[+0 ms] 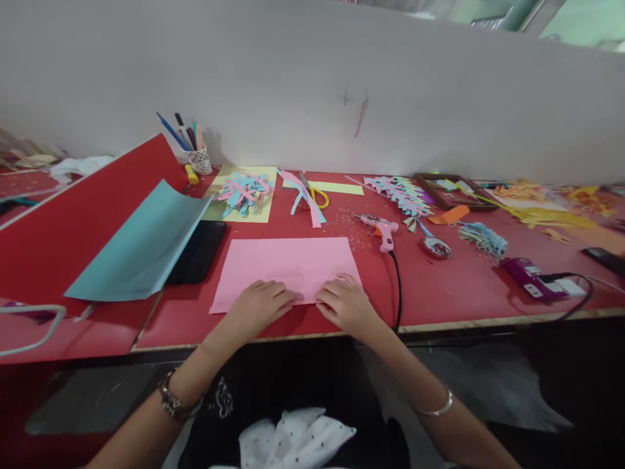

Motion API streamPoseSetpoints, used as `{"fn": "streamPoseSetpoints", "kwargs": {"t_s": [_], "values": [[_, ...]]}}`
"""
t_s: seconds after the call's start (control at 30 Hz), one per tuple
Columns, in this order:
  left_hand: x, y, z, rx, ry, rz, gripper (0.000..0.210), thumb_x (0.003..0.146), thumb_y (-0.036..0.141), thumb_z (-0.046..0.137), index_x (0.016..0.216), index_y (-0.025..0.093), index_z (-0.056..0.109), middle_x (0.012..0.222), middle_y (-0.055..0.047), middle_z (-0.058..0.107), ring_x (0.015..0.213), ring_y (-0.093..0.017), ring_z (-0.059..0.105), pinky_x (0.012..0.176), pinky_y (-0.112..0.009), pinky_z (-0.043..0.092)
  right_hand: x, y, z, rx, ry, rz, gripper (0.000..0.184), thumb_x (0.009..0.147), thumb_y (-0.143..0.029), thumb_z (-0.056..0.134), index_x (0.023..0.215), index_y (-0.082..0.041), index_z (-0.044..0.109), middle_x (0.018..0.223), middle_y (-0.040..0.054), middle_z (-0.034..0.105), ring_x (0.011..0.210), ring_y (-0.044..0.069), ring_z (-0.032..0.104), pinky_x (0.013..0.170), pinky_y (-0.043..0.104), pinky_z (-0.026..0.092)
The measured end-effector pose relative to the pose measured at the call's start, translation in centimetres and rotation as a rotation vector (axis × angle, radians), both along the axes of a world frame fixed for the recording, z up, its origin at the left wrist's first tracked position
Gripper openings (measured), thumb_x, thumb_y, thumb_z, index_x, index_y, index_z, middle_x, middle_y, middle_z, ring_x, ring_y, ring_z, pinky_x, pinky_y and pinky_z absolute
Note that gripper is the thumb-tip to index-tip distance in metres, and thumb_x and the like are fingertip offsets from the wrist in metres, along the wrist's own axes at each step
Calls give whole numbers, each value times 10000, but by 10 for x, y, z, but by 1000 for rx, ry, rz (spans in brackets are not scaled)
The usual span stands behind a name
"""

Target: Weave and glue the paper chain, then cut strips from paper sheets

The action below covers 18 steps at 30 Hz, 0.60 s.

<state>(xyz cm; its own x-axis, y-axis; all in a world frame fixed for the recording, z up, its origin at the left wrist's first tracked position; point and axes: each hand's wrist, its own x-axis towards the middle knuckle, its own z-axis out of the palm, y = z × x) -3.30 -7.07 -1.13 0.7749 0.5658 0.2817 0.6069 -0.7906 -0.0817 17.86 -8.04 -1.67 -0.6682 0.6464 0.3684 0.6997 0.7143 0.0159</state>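
A sheet of pink paper (288,260) lies on the red table in front of me. Its near edge looks slightly raised or folded under my fingers. My left hand (261,306) grips that edge left of the middle, fingers together and bent over the paper. On the right part of the same edge, my right hand (344,299) holds the paper with curled fingers. Both thumbs are mostly hidden. Beyond the sheet are cut pink and blue paper strips (307,198) and scissors (319,197) with yellow handles.
A pink glue gun (383,231) with a black cord lies right of the paper, near a spoon (434,244). At left, a blue sheet (141,251) leans over a black phone-like slab (198,251) beside a red board (88,221). A pen cup (198,159) stands by the wall.
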Motion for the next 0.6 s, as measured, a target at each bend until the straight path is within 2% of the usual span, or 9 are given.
{"fn": "streamPoseSetpoints", "kwargs": {"t_s": [0.13, 0.23, 0.37, 0.47, 0.6], "values": [[6, 3, -2, -30, -22, 14, 114, 832, 186, 518, 780, 181, 620, 692, -2, 613, 639, -140, 594, 564, -261, 406, -14, 2, 3, -137, 0, -8, 145, 857, -244, 505, 798, -181, 622, 745, 21, 618, 707, 143, 530, 715, 290, 342], [4, 0, -2, -40, -83, 60, 158, 849, 192, 491, 752, 178, 615, 647, 3, 623, 589, -133, 591, 535, -248, 403, -17, 7, 4, -199, 19, -21, 177, 867, -251, 492, 777, -171, 622, 719, 26, 615, 700, 139, 535, 686, 272, 339], [-14, -5, -2, -48, -154, 85, 216, 888, 204, 417, 813, 185, 619, 697, 1, 667, 618, -127, 618, 569, -235, 436, -2, 15, 3, -245, 19, -5, 161, 844, -247, 528, 733, -157, 602, 696, 26, 620, 681, 137, 537, 663, 257, 342], [-32, -6, -3, -41, -153, 97, 299, 908, 222, 353, 783, 187, 622, 680, -5, 670, 599, -128, 616, 567, -237, 449, 15, 16, 3, -238, 38, -24, 159, 832, -237, 540, 701, -158, 582, 682, 22, 623, 683, 139, 545, 672, 260, 346], [-53, -4, -7, -124, -200, 130, 359, 916, 273, 316, 714, 199, 604, 649, 8, 672, 576, -106, 613, 544, -201, 443, 35, 13, 4, -178, 85, -96, 188, 841, -241, 518, 670, -177, 560, 656, -2, 615, 677, 137, 552, 774, 306, 336]]}}
